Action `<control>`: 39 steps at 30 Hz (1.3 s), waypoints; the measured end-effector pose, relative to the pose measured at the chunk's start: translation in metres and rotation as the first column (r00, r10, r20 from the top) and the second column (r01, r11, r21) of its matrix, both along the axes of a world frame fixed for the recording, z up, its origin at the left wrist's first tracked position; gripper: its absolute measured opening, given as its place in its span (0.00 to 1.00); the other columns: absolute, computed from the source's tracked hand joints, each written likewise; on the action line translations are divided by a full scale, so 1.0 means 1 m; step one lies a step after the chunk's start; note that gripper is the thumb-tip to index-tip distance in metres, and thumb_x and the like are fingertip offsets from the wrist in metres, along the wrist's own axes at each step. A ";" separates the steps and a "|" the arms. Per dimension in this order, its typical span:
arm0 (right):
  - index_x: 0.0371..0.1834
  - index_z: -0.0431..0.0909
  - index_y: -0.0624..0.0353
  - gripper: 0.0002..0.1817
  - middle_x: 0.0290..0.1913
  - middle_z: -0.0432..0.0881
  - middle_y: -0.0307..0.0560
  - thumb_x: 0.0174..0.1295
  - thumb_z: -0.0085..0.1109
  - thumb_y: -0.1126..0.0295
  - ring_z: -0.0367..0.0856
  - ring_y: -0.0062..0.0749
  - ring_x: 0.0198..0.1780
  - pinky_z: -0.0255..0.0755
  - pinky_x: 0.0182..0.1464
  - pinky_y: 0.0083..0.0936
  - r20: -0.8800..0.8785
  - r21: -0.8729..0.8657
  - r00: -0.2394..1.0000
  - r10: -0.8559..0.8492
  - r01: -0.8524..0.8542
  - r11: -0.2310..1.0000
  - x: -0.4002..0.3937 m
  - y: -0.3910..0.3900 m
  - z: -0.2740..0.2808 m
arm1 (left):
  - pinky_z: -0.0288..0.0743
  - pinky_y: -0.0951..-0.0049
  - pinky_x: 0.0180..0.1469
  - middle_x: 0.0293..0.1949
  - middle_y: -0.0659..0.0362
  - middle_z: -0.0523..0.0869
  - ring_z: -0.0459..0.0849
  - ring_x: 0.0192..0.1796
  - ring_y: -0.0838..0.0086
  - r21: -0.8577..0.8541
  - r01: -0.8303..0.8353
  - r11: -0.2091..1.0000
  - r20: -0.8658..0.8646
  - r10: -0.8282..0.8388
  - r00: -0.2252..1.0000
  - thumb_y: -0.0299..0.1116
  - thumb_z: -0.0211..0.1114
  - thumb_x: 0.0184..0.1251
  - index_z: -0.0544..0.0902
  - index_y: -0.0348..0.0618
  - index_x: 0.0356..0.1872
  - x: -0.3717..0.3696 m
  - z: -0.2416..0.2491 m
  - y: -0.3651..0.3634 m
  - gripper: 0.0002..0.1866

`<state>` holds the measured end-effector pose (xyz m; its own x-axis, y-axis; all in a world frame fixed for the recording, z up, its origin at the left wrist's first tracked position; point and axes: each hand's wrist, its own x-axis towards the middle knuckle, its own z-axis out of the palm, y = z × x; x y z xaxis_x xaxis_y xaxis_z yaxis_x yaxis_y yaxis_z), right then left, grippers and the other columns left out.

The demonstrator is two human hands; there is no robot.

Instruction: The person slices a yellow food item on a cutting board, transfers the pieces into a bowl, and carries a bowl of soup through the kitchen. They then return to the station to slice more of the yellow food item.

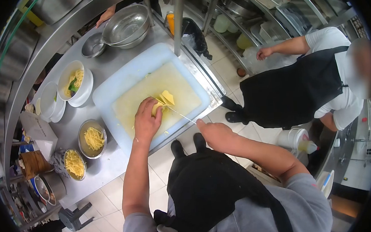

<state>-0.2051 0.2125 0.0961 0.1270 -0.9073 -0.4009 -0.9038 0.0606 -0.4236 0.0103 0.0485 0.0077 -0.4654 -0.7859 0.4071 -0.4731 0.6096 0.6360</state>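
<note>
On a blue-white cutting board [103, 97] with a yellowish, wet middle, yellow slices [166, 97] lie beside a yellow piece [156, 108]. The fingers of my left hand [147, 119] are curled over that piece and press it to the board. My right hand [214, 135] is closed round the handle of a knife [181, 115], to the right of my left hand. The thin blade points up and left, its far end at the yellow piece. The knife's handle is mostly hidden in my fist.
Bowls of yellow strips [92, 139] [75, 164] stand left of the board. White bowls [78, 85], one with strips and green leaves, stand behind them. Metal bowls [127, 27] are at the back. A person in a black apron [292, 90] stands at the right. Another person's hand shows at the top.
</note>
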 end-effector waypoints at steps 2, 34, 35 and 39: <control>0.62 0.68 0.74 0.25 0.39 0.86 0.65 0.60 0.55 0.83 0.87 0.63 0.43 0.81 0.45 0.51 -0.009 0.044 1.000 -0.002 0.002 0.999 -0.003 -0.002 -0.003 | 0.83 0.60 0.57 0.55 0.47 0.86 0.87 0.55 0.50 0.000 0.007 1.000 -0.009 -0.007 1.000 0.29 0.72 0.65 0.84 0.39 0.50 -0.001 0.000 -0.002 0.14; 0.60 0.67 0.72 0.23 0.36 0.85 0.67 0.61 0.57 0.78 0.86 0.66 0.42 0.79 0.45 0.55 0.034 0.006 0.999 0.000 -0.001 1.000 -0.002 0.003 -0.020 | 0.81 0.58 0.58 0.53 0.47 0.84 0.85 0.54 0.49 0.084 0.027 0.996 -0.069 -0.021 0.997 0.24 0.72 0.61 0.81 0.38 0.48 0.003 0.008 0.001 0.15; 0.60 0.67 0.72 0.23 0.36 0.85 0.67 0.61 0.57 0.78 0.86 0.66 0.42 0.79 0.45 0.55 0.035 0.003 0.999 0.001 -0.001 1.000 -0.003 0.002 -0.019 | 0.81 0.58 0.58 0.53 0.47 0.83 0.85 0.54 0.49 0.090 0.010 0.996 -0.053 -0.005 0.999 0.24 0.71 0.60 0.81 0.38 0.49 0.008 0.011 0.001 0.15; 0.60 0.65 0.72 0.24 0.36 0.84 0.68 0.61 0.58 0.76 0.85 0.67 0.42 0.78 0.47 0.56 0.134 0.056 0.990 -0.040 0.032 0.998 -0.008 -0.004 -0.017 | 0.78 0.57 0.61 0.52 0.48 0.83 0.82 0.56 0.49 0.087 -0.045 0.995 0.076 0.038 0.996 0.24 0.71 0.60 0.82 0.39 0.50 0.035 0.028 -0.010 0.17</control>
<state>-0.2130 0.2088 0.0788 0.1510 -0.8902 -0.4299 -0.8352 0.1178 -0.5372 0.0449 0.0385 0.0353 -0.4584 -0.8364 0.3004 -0.5448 0.5315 0.6486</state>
